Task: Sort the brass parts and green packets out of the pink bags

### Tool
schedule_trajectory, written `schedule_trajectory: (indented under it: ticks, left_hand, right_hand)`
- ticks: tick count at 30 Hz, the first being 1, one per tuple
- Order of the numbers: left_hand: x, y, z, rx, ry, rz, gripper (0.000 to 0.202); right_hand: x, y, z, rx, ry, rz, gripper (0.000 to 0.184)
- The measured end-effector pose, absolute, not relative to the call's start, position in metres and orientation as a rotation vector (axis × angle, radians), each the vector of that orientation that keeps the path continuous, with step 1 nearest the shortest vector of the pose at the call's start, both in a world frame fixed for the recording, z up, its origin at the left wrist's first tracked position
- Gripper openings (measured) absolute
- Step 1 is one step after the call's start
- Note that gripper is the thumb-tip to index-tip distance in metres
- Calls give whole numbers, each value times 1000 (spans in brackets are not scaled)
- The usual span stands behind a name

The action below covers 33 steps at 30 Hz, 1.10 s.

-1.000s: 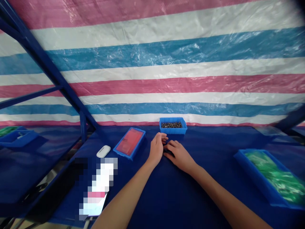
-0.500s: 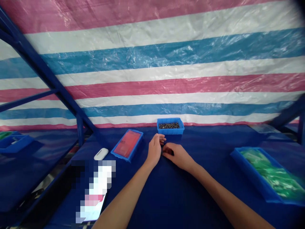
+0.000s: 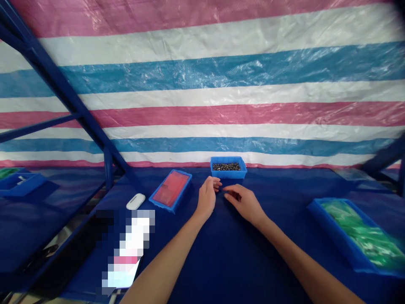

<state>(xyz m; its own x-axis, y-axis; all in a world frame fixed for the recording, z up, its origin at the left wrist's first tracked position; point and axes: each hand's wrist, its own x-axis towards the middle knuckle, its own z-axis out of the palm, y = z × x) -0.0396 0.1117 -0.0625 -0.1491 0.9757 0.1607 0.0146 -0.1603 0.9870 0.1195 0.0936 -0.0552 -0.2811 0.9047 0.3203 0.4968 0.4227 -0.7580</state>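
Facing striped sheeting point(image 3: 202, 114) across a dark blue tabletop point(image 3: 228, 261); blue bin point(image 3: 228, 174) at 12 o'clock.
Bin, holding small dark pieces point(image 3: 226, 167), has its long axis 9-to-3, just beyond both hands' fingertips. Right hand point(image 3: 245, 202): thumb and fingers slightly parted; left hand point(image 3: 207, 197): loosely curled; contents of either, cannot tell.

The striped sheet point(image 3: 202, 71) is brightly lit, and its wrinkled plastic is broken by scattered glare, strongest toward the upper right. The table point(image 3: 215, 266) is left much dimmer, with soft shadow cast beneath the right forearm point(image 3: 289, 249). The inner side of the right hand point(image 3: 245, 204) is shaded. The glowing screen point(image 3: 136, 240) is masked by coarse pixel blocks. The green bags point(image 3: 363, 236) are stretched and blurred near the edge; the upper right corner is darkened.
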Motion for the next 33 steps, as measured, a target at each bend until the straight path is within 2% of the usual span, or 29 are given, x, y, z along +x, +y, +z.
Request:
schedule_trajectory:
  ticks: [5, 11, 15, 18, 24, 26, 30, 31, 33]
  left_hand:
    - [-39, 109, -58, 1234, 1259, 1430, 55]
    - [-38, 109, -56, 1243, 1260, 1421, 55]
    - [-38, 108, -57, 1266, 1267, 1413, 54]
    - [-38, 107, -58, 1285, 1275, 1408, 54]
    - [-38, 106, -56, 1276, 1277, 1404, 55]
    - [-37, 107, -56, 1265, 1267, 1415, 57]
    - [-37, 108, -57, 1262, 1262, 1432, 60]
    - [-37, 108, -57, 1265, 1262, 1431, 60]
    - [-37, 107, -56, 1262, 1258, 1431, 59]
  right_hand:
    - [98, 79, -48, -1009, -2369, 469, 14]
    - [91, 77, -48, -1060, -2423, 414, 13]
    - [88, 74, -47, -1098, -2466, 275, 6]
    - [87, 72, -50, -1095, -2481, 193, 8]
    - [103, 92, -42, -1180, -2182, 374, 11]
    - [116, 107, -33, -1325, -1942, 351, 20]
    - [140, 123, -29, -1587, -1684, 256, 60]
    - [144, 122, -32, -1594, -1695, 270, 63]
    - [145, 115, -40, -1571, -1767, 313, 54]
